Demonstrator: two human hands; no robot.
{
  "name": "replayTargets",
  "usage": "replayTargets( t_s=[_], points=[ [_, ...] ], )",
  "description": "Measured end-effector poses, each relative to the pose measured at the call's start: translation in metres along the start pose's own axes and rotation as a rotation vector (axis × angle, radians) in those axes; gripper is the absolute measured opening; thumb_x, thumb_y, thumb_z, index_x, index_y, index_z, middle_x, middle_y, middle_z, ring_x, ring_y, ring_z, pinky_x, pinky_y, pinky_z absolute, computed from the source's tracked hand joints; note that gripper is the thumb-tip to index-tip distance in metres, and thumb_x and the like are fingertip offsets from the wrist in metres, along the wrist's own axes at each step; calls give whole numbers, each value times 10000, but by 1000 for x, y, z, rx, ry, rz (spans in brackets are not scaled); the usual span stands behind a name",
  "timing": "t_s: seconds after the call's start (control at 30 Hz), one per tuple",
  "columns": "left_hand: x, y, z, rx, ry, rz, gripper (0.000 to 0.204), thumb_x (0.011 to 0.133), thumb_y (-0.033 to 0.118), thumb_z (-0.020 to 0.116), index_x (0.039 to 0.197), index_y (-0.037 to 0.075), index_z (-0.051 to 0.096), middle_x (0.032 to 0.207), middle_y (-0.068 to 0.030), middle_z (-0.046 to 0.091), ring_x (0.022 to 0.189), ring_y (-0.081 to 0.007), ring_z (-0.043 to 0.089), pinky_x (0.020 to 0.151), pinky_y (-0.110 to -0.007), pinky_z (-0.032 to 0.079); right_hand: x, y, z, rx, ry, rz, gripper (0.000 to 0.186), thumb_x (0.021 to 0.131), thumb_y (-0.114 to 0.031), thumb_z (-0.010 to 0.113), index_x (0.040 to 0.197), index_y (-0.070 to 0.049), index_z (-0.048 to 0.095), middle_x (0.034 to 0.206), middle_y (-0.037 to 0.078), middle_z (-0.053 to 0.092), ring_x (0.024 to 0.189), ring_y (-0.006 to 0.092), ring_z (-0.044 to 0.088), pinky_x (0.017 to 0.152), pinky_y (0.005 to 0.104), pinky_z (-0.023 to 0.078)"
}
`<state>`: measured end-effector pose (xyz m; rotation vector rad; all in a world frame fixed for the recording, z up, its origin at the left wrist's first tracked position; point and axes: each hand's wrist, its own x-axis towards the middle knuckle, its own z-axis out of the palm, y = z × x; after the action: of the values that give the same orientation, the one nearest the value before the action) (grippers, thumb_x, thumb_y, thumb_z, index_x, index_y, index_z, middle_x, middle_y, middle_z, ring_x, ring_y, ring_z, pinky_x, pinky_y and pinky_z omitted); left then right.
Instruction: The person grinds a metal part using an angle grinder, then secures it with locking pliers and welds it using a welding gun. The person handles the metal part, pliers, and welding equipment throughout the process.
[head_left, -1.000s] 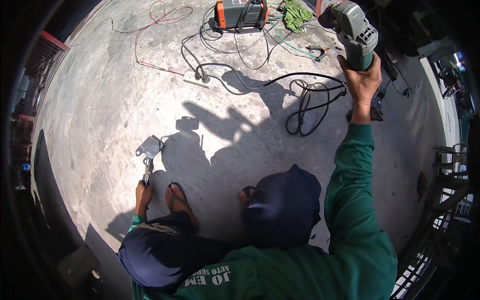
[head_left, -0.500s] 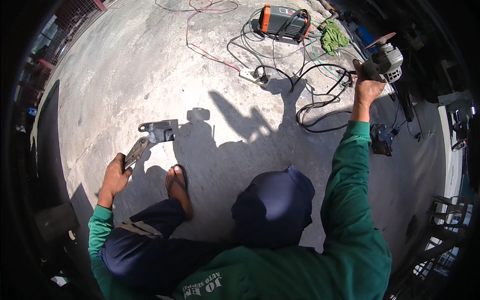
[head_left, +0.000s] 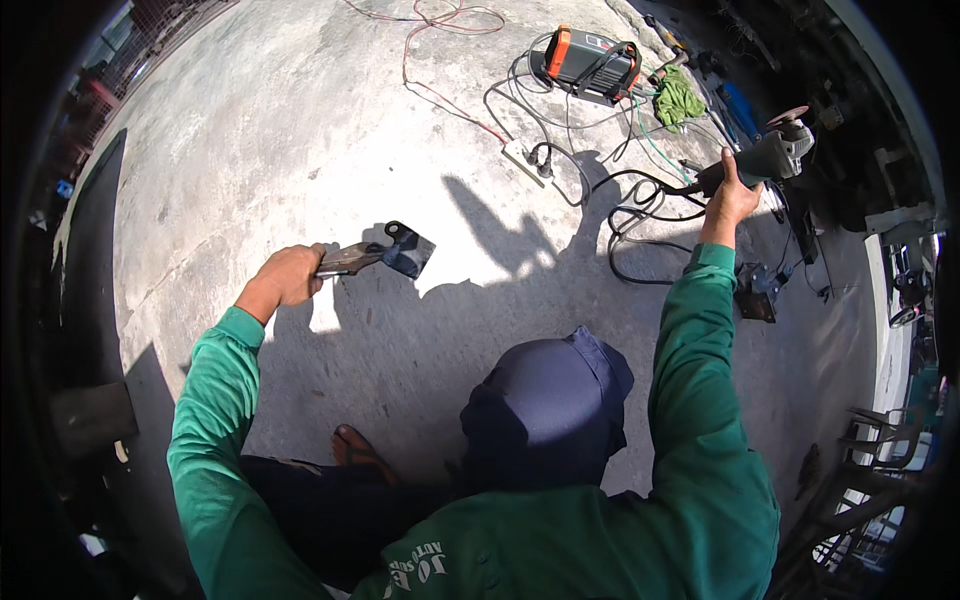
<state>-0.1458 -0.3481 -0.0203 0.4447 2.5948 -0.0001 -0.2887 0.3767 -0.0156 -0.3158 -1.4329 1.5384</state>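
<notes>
My left hand [head_left: 287,275] is closed round a pair of locking pliers [head_left: 350,258]. Their jaws grip a small dark metal bracket [head_left: 410,252] with a round hole at one end, held out over the concrete. Off to the right, my right hand [head_left: 736,195] wraps round the body of an angle grinder [head_left: 765,158]. The grinder's reddish disc [head_left: 788,115] points up and away, well apart from the bracket. Its dark cord seems to run back toward the coiled cables.
A grey and orange welding machine [head_left: 595,68] stands at the far right beside a green cloth [head_left: 679,97]. Nearer lie a white power strip [head_left: 527,163] and black cables [head_left: 622,240] on the floor. Another dark metal piece [head_left: 757,292] rests below my right wrist. A plastic chair [head_left: 885,437] is at right.
My left hand has swung forward and right with the pliers and bracket, which has turned. The grinder has tilted and shifted slightly down. My left foot has drawn back toward me.
</notes>
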Motion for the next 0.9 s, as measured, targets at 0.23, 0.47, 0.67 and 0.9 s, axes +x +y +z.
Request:
replayTargets(
  t_s=[0.23, 0.47, 0.67, 0.9],
  points=[
    [-6, -18, 23, -22, 14, 206, 296, 851, 137, 749, 1064, -20, 618, 931, -220, 713, 909, -423, 718, 803, -499, 583, 17, -86, -37, -460, -194, -591, 605, 801, -241, 972, 1299, -41, 695, 1242, 22, 760, 1128, 185, 699, 1036, 351, 516],
    [25, -51, 66, -356, 4, -3, 403, 911, 216, 722, 1182, -65, 622, 1059, -289, 721, 1030, -440, 705, 904, -522, 550, -54, -264, -17, -785, -172, -696, 883, 732, -272, 1018, 1419, 49, 565, 1361, 173, 683, 1247, 285, 660, 1100, 402, 531],
    [57, -77, 118, -638, 24, -270, 605, 997, 361, 677, 1296, -158, 588, 1211, -360, 697, 1197, -489, 671, 1028, -497, 544, -66, -397, -53, -1652, -148, -960, 882, 800, -382, 876, 1553, -94, 516, 1422, 206, 671, 1294, 421, 651, 1098, 516, 499],
    [68, -52, 175, -1291, -11, -334, 459, 1069, 293, 592, 998, -159, 623, 855, -237, 710, 645, -297, 753, 522, -404, 622, -143, -310, -86, -780, -531, -314, 803, 813, -177, 904, 1494, 34, 533, 1262, 125, 706, 1119, 271, 675, 1035, 396, 519]
  ],
)
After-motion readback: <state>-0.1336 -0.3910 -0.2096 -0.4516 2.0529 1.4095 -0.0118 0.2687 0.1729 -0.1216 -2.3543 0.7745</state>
